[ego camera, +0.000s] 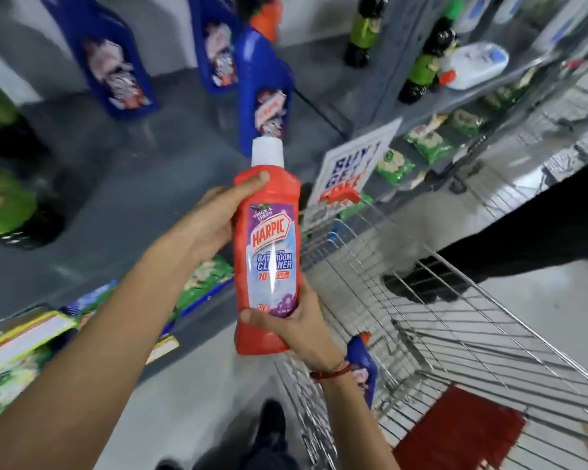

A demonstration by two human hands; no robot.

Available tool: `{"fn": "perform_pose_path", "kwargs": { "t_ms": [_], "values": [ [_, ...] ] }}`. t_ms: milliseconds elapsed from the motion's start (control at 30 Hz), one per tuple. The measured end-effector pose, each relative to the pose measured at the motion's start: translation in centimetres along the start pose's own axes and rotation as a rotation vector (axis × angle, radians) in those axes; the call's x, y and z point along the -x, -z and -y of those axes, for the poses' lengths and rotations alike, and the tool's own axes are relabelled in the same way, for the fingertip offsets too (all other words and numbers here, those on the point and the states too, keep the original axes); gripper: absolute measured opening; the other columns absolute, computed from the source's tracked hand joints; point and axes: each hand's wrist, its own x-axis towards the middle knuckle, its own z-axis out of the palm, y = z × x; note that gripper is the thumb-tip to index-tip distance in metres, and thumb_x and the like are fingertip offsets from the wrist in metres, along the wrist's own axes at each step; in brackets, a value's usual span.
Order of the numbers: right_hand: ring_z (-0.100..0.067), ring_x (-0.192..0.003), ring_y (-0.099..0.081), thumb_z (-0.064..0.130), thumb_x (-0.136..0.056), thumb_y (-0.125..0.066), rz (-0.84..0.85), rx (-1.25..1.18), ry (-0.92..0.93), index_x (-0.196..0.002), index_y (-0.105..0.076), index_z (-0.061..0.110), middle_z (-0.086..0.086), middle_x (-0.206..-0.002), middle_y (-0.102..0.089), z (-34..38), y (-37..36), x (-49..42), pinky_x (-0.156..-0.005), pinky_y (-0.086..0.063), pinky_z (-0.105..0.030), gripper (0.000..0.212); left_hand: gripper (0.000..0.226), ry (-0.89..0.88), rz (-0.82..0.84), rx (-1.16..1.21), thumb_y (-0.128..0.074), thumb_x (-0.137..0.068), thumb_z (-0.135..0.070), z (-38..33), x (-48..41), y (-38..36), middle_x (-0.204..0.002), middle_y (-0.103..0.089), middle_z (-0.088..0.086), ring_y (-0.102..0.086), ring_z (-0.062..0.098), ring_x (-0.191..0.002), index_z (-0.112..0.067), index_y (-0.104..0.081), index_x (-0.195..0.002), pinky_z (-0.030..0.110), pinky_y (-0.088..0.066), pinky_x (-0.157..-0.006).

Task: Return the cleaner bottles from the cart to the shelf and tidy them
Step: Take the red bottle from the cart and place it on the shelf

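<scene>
A red Harpic bathroom cleaner bottle [269,252] with a white cap is held upright between the shelf and the cart. My left hand [211,222] grips its upper part from the left, thumb on the shoulder. My right hand [296,323] holds its base from below. One blue cleaner bottle [362,364] lies in the wire cart [455,320], behind my right wrist. On the grey shelf [143,184] stand three blue bottles: one at the left [106,59], one further back [214,45] and one [263,93] just behind the red bottle's cap.
Green-labelled dark bottles [7,201] stand at the shelf's left edge. A "Buy 1 Get 1" sign [350,164] hangs right of the shelf. Another person's dark leg and shoe [482,259] stand beyond the cart. Packets fill the lower shelf [201,283]. A red panel [462,432] lies in the cart.
</scene>
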Motion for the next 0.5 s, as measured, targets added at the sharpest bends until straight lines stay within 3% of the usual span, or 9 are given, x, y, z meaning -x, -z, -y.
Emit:
{"fn": "perform_pose_path", "kwargs": {
  "t_ms": [133, 200, 267, 367, 500],
  "values": [
    [-0.024, -0.097, -0.067, 0.006, -0.054, -0.085, 0.122, 0.073, 0.086, -0.112, -0.055, 0.012, -0.012, -0.11, -0.069, 1.8, -7.7, 0.5, -0.086, -0.057, -0.04, 0.065, 0.026, -0.113, -0.126, 0.102, -0.061, -0.083, -0.037, -2.3, 6.7, 7.7, -0.066, -0.076, -0.004, -0.069, 0.007, -0.06, -0.013, -0.069, -0.088, 0.023, -0.058, -0.07],
    [-0.02, -0.099, -0.066, 0.004, -0.055, -0.084, 0.195, 0.102, 0.121, -0.111, -0.055, 0.016, -0.01, -0.11, -0.068, 2.4, -11.9, 1.1, -0.087, -0.056, -0.034, 0.064, 0.022, -0.183, -0.197, 0.136, -0.059, -0.085, -0.033, -3.0, 10.4, 11.7, -0.065, -0.076, -0.006, -0.069, 0.005, -0.058, -0.014, -0.068, -0.091, 0.02, -0.059, -0.064],
    [-0.017, -0.097, -0.067, 0.005, -0.055, -0.083, 0.289, 0.146, 0.145, -0.106, -0.058, 0.022, -0.005, -0.106, -0.07, 2.8, -16.3, 1.7, -0.085, -0.056, -0.031, 0.059, 0.015, -0.25, -0.3, 0.154, -0.058, -0.086, -0.027, -3.3, 14.1, 15.7, -0.057, -0.074, -0.008, -0.067, 0.002, -0.051, -0.014, -0.066, -0.085, 0.016, -0.056, -0.054],
    [-0.02, -0.099, -0.067, 0.018, -0.051, -0.087, 0.416, 0.212, 0.189, -0.107, -0.059, 0.019, -0.007, -0.108, -0.071, 3.0, -22.8, 2.6, -0.09, -0.055, -0.04, 0.062, 0.018, -0.319, -0.445, 0.152, -0.058, -0.086, -0.029, -3.4, 19.9, 21.3, -0.05, -0.071, -0.009, -0.065, 0.001, -0.045, -0.015, -0.064, -0.076, 0.014, -0.053, -0.047],
    [-0.014, -0.098, -0.066, 0.014, -0.051, -0.087, 0.578, 0.25, 0.239, -0.108, -0.056, 0.019, -0.003, -0.108, -0.07, 2.8, -31.2, 3.7, -0.093, -0.053, -0.042, 0.065, 0.024, -0.432, -0.573, 0.129, -0.056, -0.087, -0.03, -2.7, 26.6, 28.5, -0.057, -0.073, -0.011, -0.066, 0.0, -0.051, -0.017, -0.069, -0.071, 0.016, -0.054, -0.055]
  ]
}}
